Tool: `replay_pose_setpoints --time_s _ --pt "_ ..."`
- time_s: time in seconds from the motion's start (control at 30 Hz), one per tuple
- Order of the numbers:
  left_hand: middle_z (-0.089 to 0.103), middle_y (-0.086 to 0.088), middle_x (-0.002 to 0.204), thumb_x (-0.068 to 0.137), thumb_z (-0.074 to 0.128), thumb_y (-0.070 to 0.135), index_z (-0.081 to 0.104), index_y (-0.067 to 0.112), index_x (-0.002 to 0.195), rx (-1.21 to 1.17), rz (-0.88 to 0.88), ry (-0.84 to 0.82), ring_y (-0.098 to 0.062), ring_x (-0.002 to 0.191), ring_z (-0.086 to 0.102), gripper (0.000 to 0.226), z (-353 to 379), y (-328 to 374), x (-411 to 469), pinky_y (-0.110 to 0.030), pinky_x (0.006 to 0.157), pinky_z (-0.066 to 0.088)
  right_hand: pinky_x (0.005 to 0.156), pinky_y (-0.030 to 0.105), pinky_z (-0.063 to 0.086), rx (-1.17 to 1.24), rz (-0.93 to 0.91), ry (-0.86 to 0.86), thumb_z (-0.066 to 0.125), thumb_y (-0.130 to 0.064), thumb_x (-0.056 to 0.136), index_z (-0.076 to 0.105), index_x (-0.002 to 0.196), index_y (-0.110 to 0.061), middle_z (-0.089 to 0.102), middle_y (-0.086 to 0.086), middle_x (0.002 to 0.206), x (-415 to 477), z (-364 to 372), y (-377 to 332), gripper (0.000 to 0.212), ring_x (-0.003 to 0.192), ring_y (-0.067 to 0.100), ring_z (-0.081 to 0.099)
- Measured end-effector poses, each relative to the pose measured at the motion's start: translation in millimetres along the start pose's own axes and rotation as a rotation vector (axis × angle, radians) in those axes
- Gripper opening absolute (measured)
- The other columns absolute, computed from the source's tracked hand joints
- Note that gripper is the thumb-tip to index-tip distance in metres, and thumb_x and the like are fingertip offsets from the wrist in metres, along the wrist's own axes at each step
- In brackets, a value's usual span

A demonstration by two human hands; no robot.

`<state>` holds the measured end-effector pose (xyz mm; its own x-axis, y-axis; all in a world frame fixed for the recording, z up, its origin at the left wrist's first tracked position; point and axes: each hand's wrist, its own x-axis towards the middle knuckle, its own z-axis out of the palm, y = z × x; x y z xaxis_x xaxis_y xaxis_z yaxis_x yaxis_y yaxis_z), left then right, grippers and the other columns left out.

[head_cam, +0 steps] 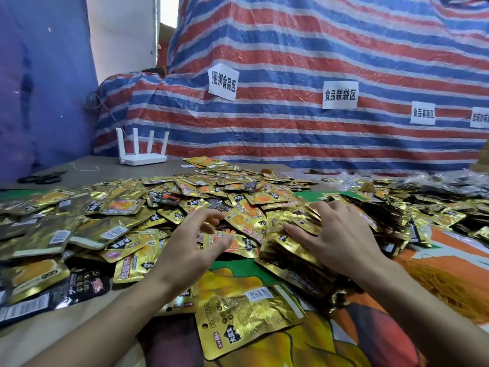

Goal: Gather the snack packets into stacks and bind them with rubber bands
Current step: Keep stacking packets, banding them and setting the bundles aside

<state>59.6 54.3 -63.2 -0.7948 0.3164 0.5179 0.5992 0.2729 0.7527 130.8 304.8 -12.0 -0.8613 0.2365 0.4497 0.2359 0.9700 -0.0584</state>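
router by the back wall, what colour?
White, with four upright antennas: the router shows clearly in the head view, the only one.

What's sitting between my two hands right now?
In the head view, loose gold snack packets fill the gap between the left hand and the right hand. They overlap in a heap, so none of that stretch is bare.

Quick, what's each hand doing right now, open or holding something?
Left hand: open, fingers half curled over the loose packets, gripping nothing.
Right hand: open, fingers spread on the gathered row of packets.
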Motion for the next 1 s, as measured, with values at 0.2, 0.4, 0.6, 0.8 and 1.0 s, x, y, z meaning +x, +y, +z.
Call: replay_pose_setpoints --time_s 0.2,0.4,0.6,0.8,1.0 --pt "0.044 0.016 0.127 0.086 0.074 0.045 0.045 0.038 0.139 0.261 -0.039 0.061 -0.007 0.115 0.051 0.061 -17 -8 9 -0.03 0.093 0.044 0.106 0.037 0.042 0.273 -0.294 0.088 0.058 -0.069 0.086 0.034 0.154 -0.028 0.043 0.004 0.145 4 8 -50 0.082 0.131 0.02 0.041" --pt "0.031 -0.002 0.151 0.082 0.066 0.064 0.021 0.04 0.151 0.667 -0.303 0.158 -0.029 0.138 0.037 0.086 -42 -12 17 -0.05 0.109 0.036 0.111 0.039 0.041 0.332 -0.416 -0.134 0.068 -0.059 0.083 0.018 0.157 -0.032 0.029 0.006 0.155 28 29 -105 0.094 0.138 0.025 0.037" --pt "0.013 -0.019 0.163 0.078 0.06 0.076 0.017 0.026 0.154 0.954 -0.62 0.134 -0.04 0.149 0.012 0.101 -68 -22 20 -0.064 0.117 0.009 0.122 0.061 0.01 0.117 -0.44 -0.488 0.071 -0.04 0.077 -0.006 0.159 -0.035 -0.006 0.008 0.168 57 52 -129 0.113 0.155 0.035 0.001" --pt "0.005 -0.027 0.164 0.078 0.059 0.079 0.004 0.013 0.159 0.973 -0.777 0.044 -0.047 0.151 0.007 0.118 -78 -39 34 -0.065 0.118 0.006 0.119 0.055 0.028 0.075 -0.206 -0.597 0.078 -0.043 0.076 0.0 0.161 -0.026 0.005 0.022 0.166 75 61 -136 0.116 0.15 0.044 0.02" --pt "0.019 -0.03 0.16 0.071 0.051 0.091 0.008 0.008 0.158 1.061 -0.884 -0.072 -0.052 0.144 0.024 0.128 -66 -46 37 -0.067 0.112 0.024 0.102 0.046 0.05 0.055 -0.165 -0.529 0.063 -0.051 0.086 0.038 0.143 -0.015 0.056 0.01 0.129 68 70 -137 0.072 0.119 0.03 0.055"
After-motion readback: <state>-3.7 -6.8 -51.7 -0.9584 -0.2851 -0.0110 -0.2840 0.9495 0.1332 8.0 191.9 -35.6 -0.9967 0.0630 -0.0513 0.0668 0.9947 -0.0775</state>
